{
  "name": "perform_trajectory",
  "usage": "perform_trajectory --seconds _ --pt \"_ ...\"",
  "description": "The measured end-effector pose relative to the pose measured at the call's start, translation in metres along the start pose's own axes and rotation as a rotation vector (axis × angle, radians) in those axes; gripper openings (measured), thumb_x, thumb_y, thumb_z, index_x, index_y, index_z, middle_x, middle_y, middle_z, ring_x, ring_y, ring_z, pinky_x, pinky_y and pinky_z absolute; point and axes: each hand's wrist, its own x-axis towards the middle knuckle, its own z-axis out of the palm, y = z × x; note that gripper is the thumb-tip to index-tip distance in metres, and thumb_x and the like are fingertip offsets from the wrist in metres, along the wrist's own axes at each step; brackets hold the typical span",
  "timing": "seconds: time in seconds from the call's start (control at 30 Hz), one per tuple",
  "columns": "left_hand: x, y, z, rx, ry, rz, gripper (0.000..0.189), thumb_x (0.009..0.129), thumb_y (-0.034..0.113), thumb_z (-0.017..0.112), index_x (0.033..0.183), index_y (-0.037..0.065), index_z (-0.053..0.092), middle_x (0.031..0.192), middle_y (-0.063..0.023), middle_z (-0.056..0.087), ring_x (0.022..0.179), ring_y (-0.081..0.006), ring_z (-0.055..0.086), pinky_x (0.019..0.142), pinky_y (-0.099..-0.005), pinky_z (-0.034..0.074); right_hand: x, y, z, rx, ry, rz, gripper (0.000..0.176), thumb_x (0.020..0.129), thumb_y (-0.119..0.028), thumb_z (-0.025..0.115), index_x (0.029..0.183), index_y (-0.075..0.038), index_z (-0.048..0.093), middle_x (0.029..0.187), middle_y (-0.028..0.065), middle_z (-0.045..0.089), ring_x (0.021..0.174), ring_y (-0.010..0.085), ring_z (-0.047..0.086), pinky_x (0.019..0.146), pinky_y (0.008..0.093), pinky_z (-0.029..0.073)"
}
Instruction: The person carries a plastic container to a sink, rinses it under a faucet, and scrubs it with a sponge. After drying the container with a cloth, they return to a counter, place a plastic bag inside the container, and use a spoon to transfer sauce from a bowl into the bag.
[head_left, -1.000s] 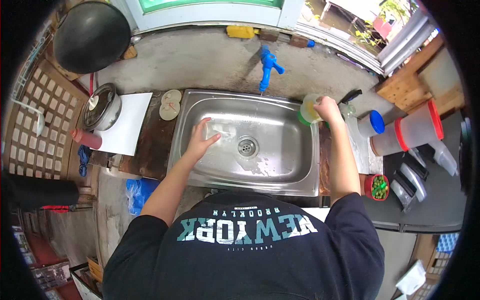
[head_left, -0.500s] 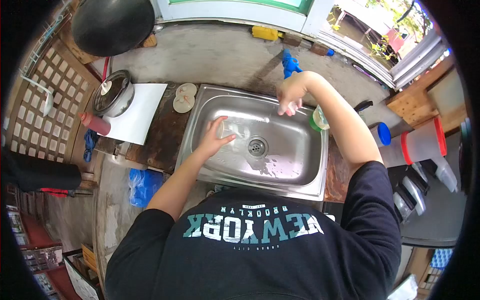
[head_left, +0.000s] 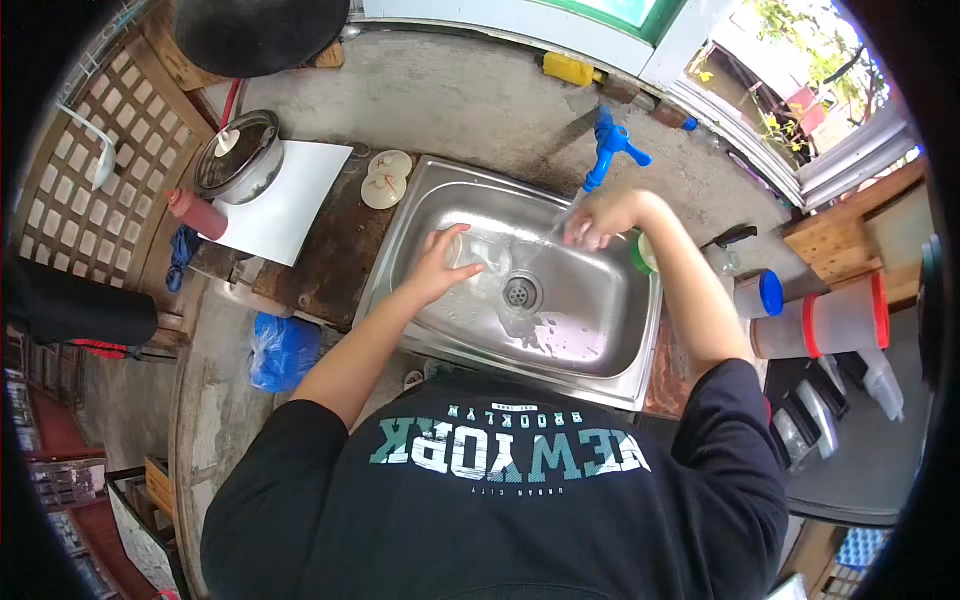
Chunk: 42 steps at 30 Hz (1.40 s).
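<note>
My left hand (head_left: 438,268) is over the left part of the steel sink (head_left: 595,365), thumb and fingers curved around a clear, glass-like cup (head_left: 482,254). The cup is tilted on its side, its mouth toward the middle, and its outline is hard to see. Below the blue tap (head_left: 604,150), my right hand (head_left: 606,216) hangs with bent fingers beside the running water. Whatever those fingers hold, if anything, is hidden. A green-and-white tub (head_left: 643,253) stands at the sink's right end, partly behind my right forearm.
Two small saucers (head_left: 384,190) lie left of the sink. Further left are a lidded pot (head_left: 240,165), a white board (head_left: 290,195) and a red bottle (head_left: 197,214). Red-lidded containers (head_left: 835,318) and a blue-lidded jar (head_left: 760,294) stand on the right.
My right hand has come down from in front of the tap, leaving the tap in view with water running. My left hand stays around the cup. The view has shifted slightly.
</note>
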Motion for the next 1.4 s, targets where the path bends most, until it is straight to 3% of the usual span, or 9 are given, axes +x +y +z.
perform_trajectory --seconds 0.07,0.3,0.63,0.7,0.77,0.83,0.97,1.17,1.4 --pt "0.002 0.001 0.001 0.016 -0.014 -0.022 0.07 0.07 0.041 0.076 0.13 0.024 0.043 0.124 -0.0167 0.041 0.119 -0.035 0.042 0.099 -0.0416 0.036 0.042 0.026 0.024 0.262 0.217 -0.136 0.037 0.077 -0.018 0.061 0.111 -0.003 0.062 0.104 0.0091 0.063 0.091 0.0179 0.061 0.082 0.0305 0.051" --pt "0.031 -0.009 0.029 0.038 -0.08 -0.084 0.074 0.069 0.044 0.076 0.132 0.024 0.042 0.128 -0.0209 0.038 0.122 -0.039 0.04 0.1 -0.043 0.037 0.109 0.056 0.019 0.79 0.268 -0.15 0.035 0.078 -0.006 0.059 0.112 0.004 0.06 0.108 0.0108 0.063 0.098 0.017 0.06 0.084 0.0279 0.05" --pt "0.059 0.007 0.07 0.279 -0.201 -0.097 0.077 0.065 0.051 0.075 0.133 0.035 0.042 0.136 -0.022 0.033 0.123 -0.0451 0.038 0.101 -0.0466 0.036 0.094 0.068 0.012 0.39 0.241 0.0 0.029 0.08 -0.007 0.062 0.107 0.004 0.061 0.099 0.0104 0.065 0.089 0.0162 0.063 0.081 0.028 0.053" --pt "0.061 0.007 0.069 0.295 -0.176 -0.102 0.078 0.064 0.052 0.075 0.133 0.034 0.043 0.136 -0.0203 0.035 0.122 -0.0451 0.04 0.101 -0.0471 0.037 0.096 0.075 0.011 0.065 0.254 -0.22 0.029 0.08 -0.007 0.062 0.107 0.004 0.061 0.1 0.0102 0.065 0.091 0.0162 0.063 0.082 0.0283 0.052" --pt "0.059 0.005 0.07 0.276 -0.161 -0.082 0.082 0.063 0.053 0.076 0.134 0.031 0.043 0.136 -0.0205 0.036 0.122 -0.0443 0.04 0.101 -0.0462 0.036 0.097 0.078 0.013 0.17 0.233 -0.263 0.029 0.08 -0.007 0.061 0.106 0.005 0.061 0.099 0.0115 0.065 0.091 0.0174 0.063 0.082 0.029 0.052" --pt "0.06 0.005 0.073 0.229 -0.178 -0.051 0.085 0.062 0.053 0.077 0.135 0.026 0.043 0.137 -0.0219 0.036 0.124 -0.0418 0.04 0.102 -0.045 0.036 0.082 0.052 0.022 0.704 0.175 -0.119 0.03 0.078 -0.005 0.059 0.106 0.007 0.06 0.097 0.0142 0.064 0.09 0.0201 0.063 0.08 0.0299 0.053" --pt "0.07 0.01 0.081 0.137 -0.251 0.002 0.088 0.064 0.053 0.076 0.136 0.016 0.042 0.141 -0.0216 0.033 0.128 -0.0368 0.037 0.104 -0.0412 0.034 0.069 0.042 0.019 0.598 0.197 -0.076 0.03 0.081 -0.008 0.061 0.108 0.005 0.061 0.102 0.0109 0.064 0.093 0.016 0.062 0.085 0.0275 0.051" --pt "0.086 -0.006 0.108 -0.271 -0.266 -0.117 0.078 0.073 0.049 0.071 0.137 0.016 0.04 0.141 -0.016 0.036 0.129 -0.033 0.036 0.1 -0.0438 0.038 0.061 0.049 0.011 0.714 0.192 -0.161 0.03 0.081 -0.008 0.063 0.108 0.005 0.06 0.102 0.0108 0.064 0.094 0.0156 0.062 0.086 0.026 0.05" --pt "0.078 -0.026 0.116 -1.056 -0.253 -0.665 0.074 0.085 0.059 0.049 0.143 0.018 0.027 0.142 -0.0104 0.037 0.126 -0.0345 0.039 0.092 -0.0605 0.039 0.058 0.057 0.012 0.779 0.354 -0.111 0.03 0.081 -0.007 0.063 0.109 0.005 0.06 0.104 0.0119 0.063 0.095 0.0174 0.062 0.085 0.0274 0.051"
